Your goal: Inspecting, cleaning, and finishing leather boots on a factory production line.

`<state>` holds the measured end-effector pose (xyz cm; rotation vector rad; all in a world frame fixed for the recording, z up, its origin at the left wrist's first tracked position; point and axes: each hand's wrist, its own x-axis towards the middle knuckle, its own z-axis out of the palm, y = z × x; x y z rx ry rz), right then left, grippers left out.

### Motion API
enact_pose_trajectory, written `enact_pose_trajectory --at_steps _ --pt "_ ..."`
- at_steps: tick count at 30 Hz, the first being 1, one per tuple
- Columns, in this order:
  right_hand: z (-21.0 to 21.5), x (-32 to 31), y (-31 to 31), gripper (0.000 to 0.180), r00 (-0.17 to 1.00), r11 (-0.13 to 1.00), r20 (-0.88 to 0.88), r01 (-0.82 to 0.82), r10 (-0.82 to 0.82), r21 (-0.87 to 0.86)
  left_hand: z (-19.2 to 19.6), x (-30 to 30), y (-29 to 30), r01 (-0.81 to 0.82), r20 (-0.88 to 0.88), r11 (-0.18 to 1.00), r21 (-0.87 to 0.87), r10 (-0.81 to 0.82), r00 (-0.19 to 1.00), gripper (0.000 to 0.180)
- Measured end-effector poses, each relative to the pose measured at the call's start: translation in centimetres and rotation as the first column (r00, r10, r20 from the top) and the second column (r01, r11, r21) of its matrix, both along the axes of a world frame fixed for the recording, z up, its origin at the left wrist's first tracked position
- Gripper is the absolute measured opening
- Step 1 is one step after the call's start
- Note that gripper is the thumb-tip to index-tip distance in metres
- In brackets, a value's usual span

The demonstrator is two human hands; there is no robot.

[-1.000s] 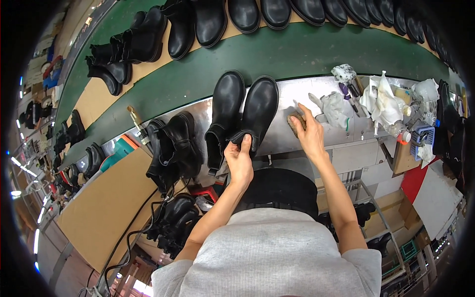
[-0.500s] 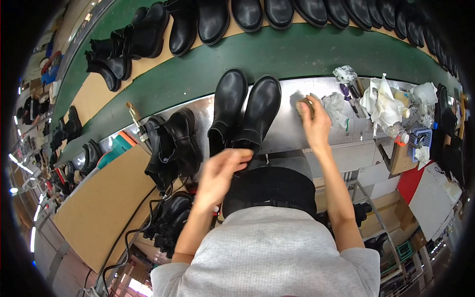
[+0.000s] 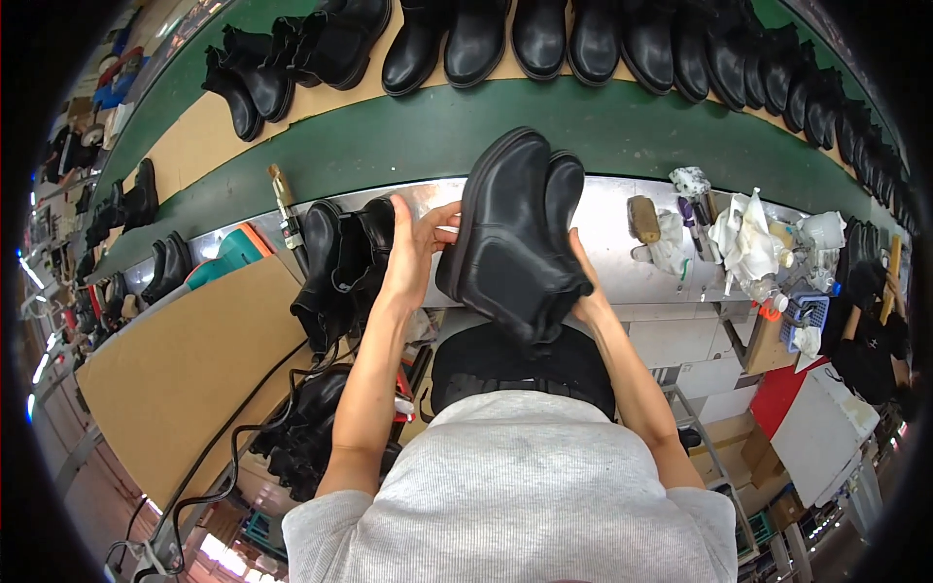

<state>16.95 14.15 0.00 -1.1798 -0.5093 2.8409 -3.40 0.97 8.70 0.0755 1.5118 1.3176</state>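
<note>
Head view: a pair of black ankle boots (image 3: 515,233) is held between both hands, raised above the bench's near edge. Left hand (image 3: 413,248) is spread flat against the left boot's side. Right hand (image 3: 583,291) is cupped under the heels. Another black pair (image 3: 340,262) stands just left on the metal bench (image 3: 622,282).

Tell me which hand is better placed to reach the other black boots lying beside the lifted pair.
Left. The left hand is on the lifted boots' left side, next to the lying boots; the right hand supports the far side.
</note>
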Motion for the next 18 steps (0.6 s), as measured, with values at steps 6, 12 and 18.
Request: enact_pose_trajectory --at_steps 6,12,18 --pt "2.1 -1.0 2.9 0.063 0.990 0.998 -0.138 0.007 -0.015 -0.057 4.9 1.1 1.0 0.046 -0.011 0.988 0.150 -0.045 0.999 0.093" --pt "5.5 -1.9 4.1 0.058 0.988 0.667 0.129 -0.037 -0.090 0.744 -2.2 1.4 2.2 -0.225 0.211 0.973 0.060 0.208 0.955 0.089" --pt "10.6 -4.2 4.6 0.069 0.967 0.428 0.219 -0.146 -0.128 0.892 -2.6 4.1 4.1 -0.300 0.632 0.824 0.481 -0.089 0.770 0.065"
